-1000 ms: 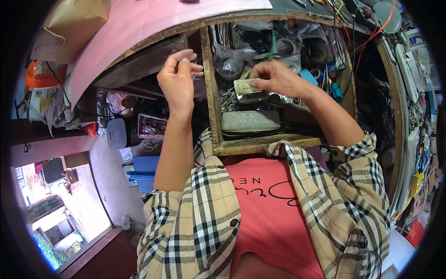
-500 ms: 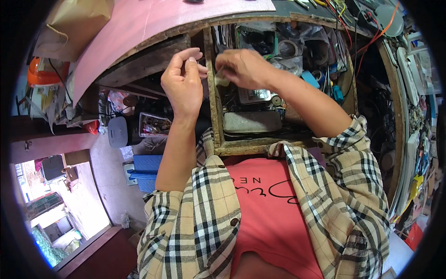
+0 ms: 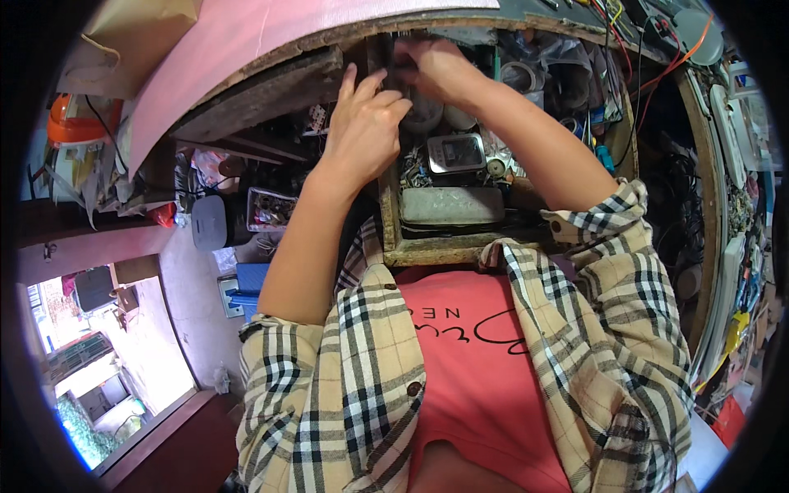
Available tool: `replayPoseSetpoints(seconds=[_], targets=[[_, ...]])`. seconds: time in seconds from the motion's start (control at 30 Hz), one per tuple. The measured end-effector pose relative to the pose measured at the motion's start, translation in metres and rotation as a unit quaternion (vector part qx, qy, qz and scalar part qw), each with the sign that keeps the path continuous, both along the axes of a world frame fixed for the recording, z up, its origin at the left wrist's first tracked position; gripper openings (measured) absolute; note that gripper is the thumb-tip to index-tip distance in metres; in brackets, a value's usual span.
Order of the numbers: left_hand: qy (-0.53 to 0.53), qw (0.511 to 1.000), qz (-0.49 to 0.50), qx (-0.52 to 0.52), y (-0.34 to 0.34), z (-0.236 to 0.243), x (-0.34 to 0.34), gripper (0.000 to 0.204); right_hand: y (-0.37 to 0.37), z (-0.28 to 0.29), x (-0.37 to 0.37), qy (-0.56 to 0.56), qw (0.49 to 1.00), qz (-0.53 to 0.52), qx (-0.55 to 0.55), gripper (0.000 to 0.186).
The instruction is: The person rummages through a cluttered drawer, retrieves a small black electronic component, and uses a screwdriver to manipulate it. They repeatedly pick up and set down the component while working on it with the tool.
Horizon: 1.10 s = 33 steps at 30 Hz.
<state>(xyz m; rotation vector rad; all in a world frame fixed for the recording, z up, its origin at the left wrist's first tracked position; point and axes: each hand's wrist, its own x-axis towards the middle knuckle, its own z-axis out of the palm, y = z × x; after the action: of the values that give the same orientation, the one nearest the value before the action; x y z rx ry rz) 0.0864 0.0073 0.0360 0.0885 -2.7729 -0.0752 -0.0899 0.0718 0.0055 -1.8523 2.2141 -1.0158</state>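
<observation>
An open wooden drawer (image 3: pixel 444 249) holds a small silver-framed box (image 3: pixel 456 153), a long grey case (image 3: pixel 452 205) and assorted small items. My left hand (image 3: pixel 364 135) is at the drawer's left divider, back turned up, fingers apart, two raised toward the top, and nothing visible held. My right hand (image 3: pixel 440 70) reaches into the drawer's back-left corner, just right of my left hand. Its fingertips are blurred and dark, so I cannot see whether they hold anything. The pale bowl-like object (image 3: pixel 423 115) under it is partly hidden.
A pink sheet (image 3: pixel 238 33) covers the worktop's left part, beside a paper bag (image 3: pixel 131 41) and an orange object (image 3: pixel 74 123). A tray of small parts (image 3: pixel 269 209) sits lower left. Wires (image 3: pixel 653 78) hang at the right, near stacked boards (image 3: pixel 723 131).
My right hand has moved up and left to the back corner; the yellowish paper it held no longer shows. My left hand has shifted right and turned its back upward.
</observation>
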Motion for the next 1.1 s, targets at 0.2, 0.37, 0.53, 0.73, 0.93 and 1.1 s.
replayPoseSetpoints(seconds=[0.2, 0.37, 0.53, 0.73, 0.93, 1.1], targets=[[-0.139, 0.99, 0.007, -0.005, -0.014, 0.005, -0.018, 0.032, 0.04, 0.017, 0.006, 0.011, 0.998, 0.007, 0.055, 0.014], [-0.122, 0.981, -0.007, 0.153, -0.037, -0.013, -0.029, 0.036, 0.052, -0.006, 0.046, 0.109, 0.965, 0.096, 0.217, 0.011], [-0.075, 0.977, -0.021, 0.199, -0.035, -0.011, -0.031, 0.038, 0.035, -0.02, 0.08, 0.214, 0.955, 0.07, 0.192, 0.013], [-0.068, 0.95, 0.003, 0.305, -0.033, -0.007, -0.027, 0.038, 0.04, -0.03, 0.088, 0.223, 0.952, 0.055, 0.203, 0.014], [-0.008, 0.938, 0.02, 0.346, -0.03, 0.009, -0.02, 0.036, 0.041, -0.028, 0.086, 0.187, 0.958, 0.014, 0.219, 0.013], [0.033, 0.97, 0.012, 0.241, -0.03, 0.007, -0.013, 0.034, 0.037, -0.028, 0.089, 0.197, 0.956, 0.019, 0.217, 0.013]])
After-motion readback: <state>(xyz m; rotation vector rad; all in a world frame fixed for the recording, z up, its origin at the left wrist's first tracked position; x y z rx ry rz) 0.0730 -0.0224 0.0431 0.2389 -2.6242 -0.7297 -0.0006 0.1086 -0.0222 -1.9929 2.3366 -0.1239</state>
